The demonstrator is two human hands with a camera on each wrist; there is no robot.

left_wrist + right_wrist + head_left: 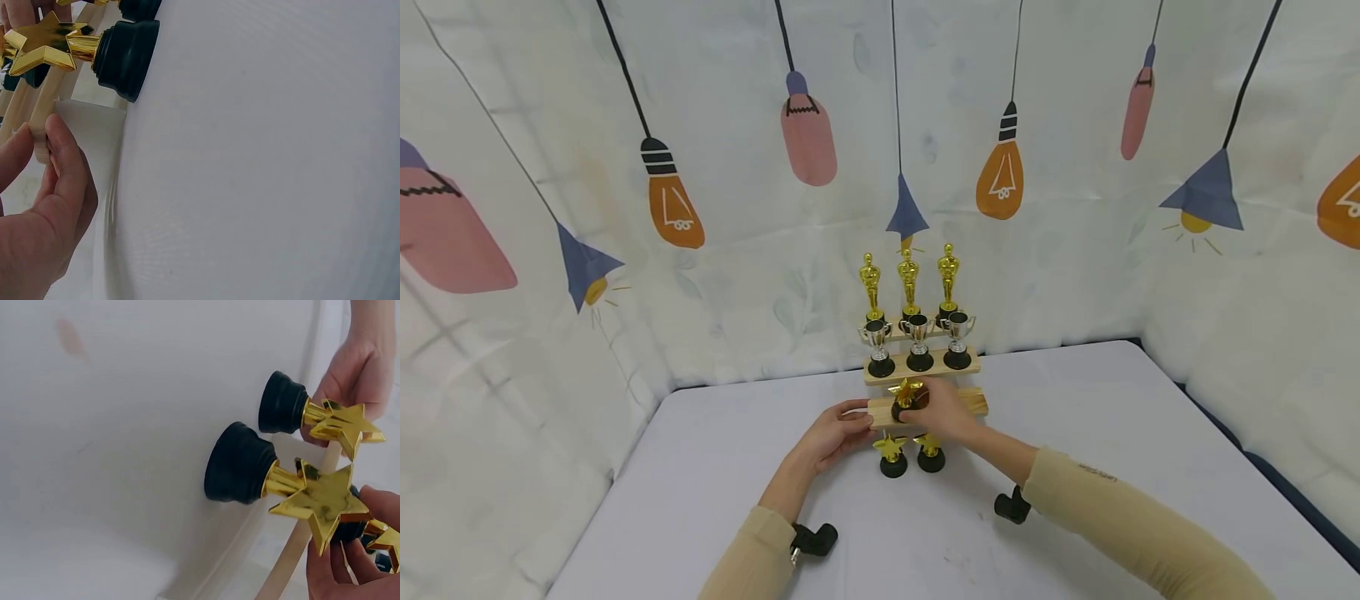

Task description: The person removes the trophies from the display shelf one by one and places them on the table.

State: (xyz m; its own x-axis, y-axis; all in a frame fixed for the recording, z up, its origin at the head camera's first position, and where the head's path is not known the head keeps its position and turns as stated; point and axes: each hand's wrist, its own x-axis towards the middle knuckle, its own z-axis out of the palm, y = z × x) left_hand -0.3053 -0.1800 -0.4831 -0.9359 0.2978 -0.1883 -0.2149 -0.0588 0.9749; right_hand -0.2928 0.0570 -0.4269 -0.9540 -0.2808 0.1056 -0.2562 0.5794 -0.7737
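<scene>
My left hand (833, 435) pinches the left end of the lowest wooden shelf board (882, 413); in the left wrist view, thumb and fingers lie on either side of that end. Over the same board, my right hand (946, 408) grips a gold star trophy (906, 390) near its black base. Whether this base touches the board is unclear. Two more star trophies stand upright on the table before the board, a left one (892, 458) and a right one (931, 455). Close up, they partly cover the board in the right wrist view.
Behind, a higher board (901, 368) bears three silver cups (918, 333). Three gold figure statuettes (908, 279) stand on the top tier. A white-covered table (715, 467) lies beneath, and a lamp-patterned curtain (737, 292) hangs at its back and sides.
</scene>
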